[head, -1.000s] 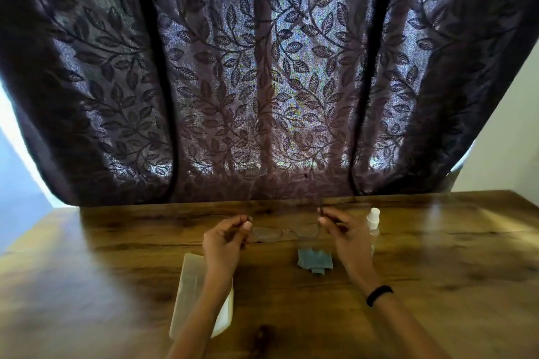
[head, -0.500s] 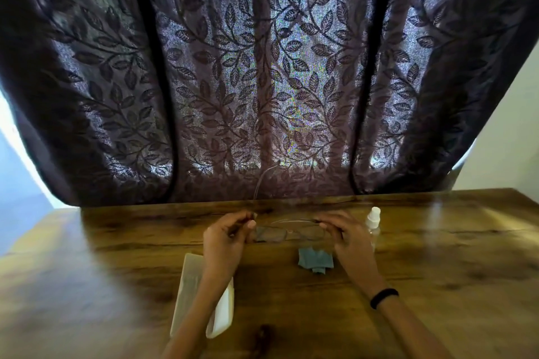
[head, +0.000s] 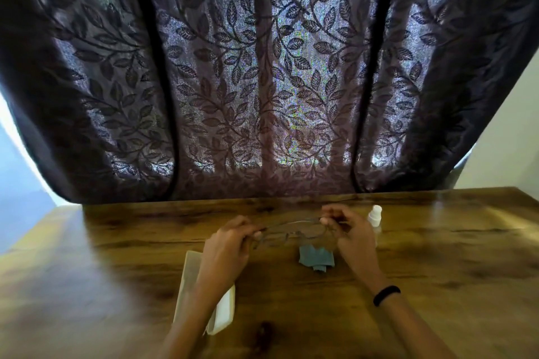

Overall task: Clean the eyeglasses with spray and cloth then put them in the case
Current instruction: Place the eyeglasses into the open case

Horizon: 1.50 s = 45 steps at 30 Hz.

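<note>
While left hand [head: 225, 245] and right hand [head: 351, 234] pinch, eyeglasses [head: 293, 232] have folded.

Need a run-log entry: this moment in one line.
left hand, right hand: pinch eyeglasses | cloth: on table | spray bottle: upright | case: on table

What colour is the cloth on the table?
Dull teal blue, plain. The cloth shows best in the head view, near the eyeglasses.
</note>
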Available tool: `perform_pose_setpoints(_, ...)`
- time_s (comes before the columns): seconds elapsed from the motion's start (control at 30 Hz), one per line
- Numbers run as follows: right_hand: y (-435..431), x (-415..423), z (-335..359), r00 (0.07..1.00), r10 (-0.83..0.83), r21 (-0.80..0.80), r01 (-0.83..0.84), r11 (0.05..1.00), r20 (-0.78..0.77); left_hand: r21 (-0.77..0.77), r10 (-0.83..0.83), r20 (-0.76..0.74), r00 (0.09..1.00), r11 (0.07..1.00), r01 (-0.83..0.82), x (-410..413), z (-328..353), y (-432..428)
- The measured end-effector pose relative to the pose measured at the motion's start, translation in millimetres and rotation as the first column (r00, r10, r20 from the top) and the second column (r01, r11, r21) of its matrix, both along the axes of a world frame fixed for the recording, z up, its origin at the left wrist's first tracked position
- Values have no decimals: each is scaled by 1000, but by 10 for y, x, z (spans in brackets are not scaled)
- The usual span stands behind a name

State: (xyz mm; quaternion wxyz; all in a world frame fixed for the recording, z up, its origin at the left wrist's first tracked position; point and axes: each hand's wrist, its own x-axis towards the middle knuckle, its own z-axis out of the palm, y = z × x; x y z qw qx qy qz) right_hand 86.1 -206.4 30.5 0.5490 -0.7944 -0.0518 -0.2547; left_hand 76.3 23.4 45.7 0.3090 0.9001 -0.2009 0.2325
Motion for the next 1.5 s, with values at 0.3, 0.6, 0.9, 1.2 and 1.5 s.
perform_pose_setpoints(0.3,-48,6,53,940,299,462,-196,865,-161,-433,-69,-342,937,897,-92,10,-82,34)
perform_pose_setpoints(0.6,189,93,1,860,477,718,-213,662,-185,-844,-452,-527,720,378,-381,-200,-189,267)
perform_pose_setpoints(0.9,900,392,26,759,550,690,-189,699,-350,-873,-353,-487,799,205,-442,-507,-328,651)
perform_pose_setpoints(1.2,1484,594,9,686,525,475,-288,832,-504,-759,-14,-487,873,501,-416,-769,-476,775)
perform_pose_setpoints(1.5,1559,596,-124,731,416,183,-381,906,-541,-224,289,-470,834,875,-429,-815,-630,638)
